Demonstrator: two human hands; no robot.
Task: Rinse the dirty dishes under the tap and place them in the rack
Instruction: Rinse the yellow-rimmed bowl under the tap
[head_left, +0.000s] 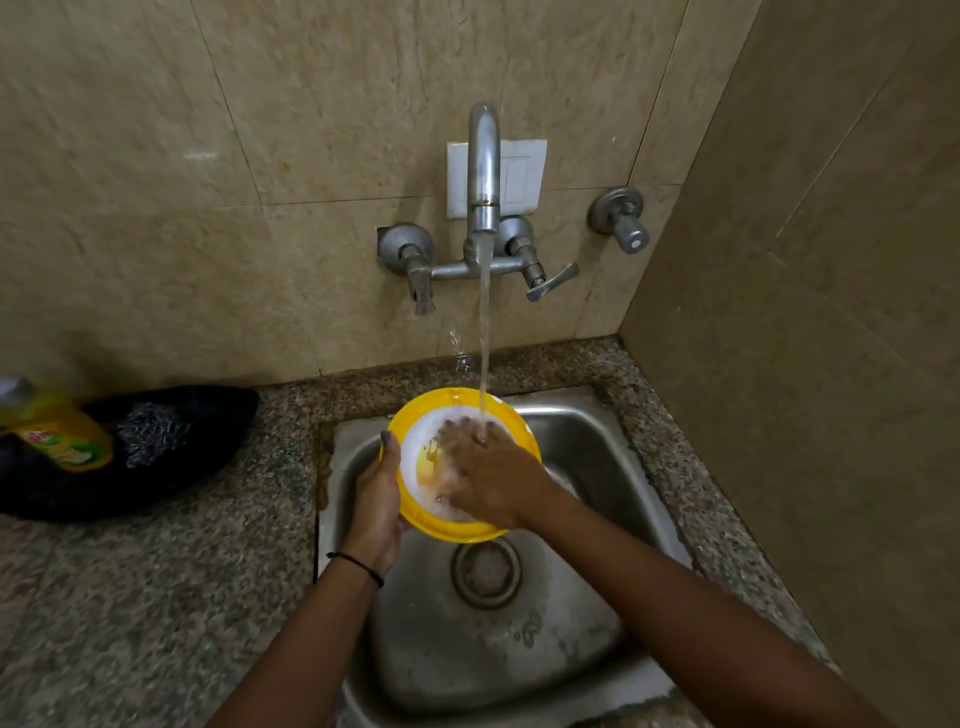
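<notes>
Yellow plate (441, 527) under running tap (484, 156), yellow bottle (65, 434) label blurred, unreadable

Noted over the sink (467, 665): plate (415, 410) with bright yellow rim, white centre carrying an orange-and-yellow printed motif, partly filmed in white suds; sink dull steel grey. The bench (156, 597) around the sink is granite speckled in grey, brown and pinkish flecks, wall tiles (156, 156) behind the sink beige with faint marbling, tap (484, 166) matt grey metal, switch plate (524, 176) white. Left of the sink: yellow bottle (62, 436) with red lettering on its label, black cloth (197, 415), silver-grey wire scrubber (148, 434); a thin black band (358, 564) on the wrist above the sink's left edge.
</notes>
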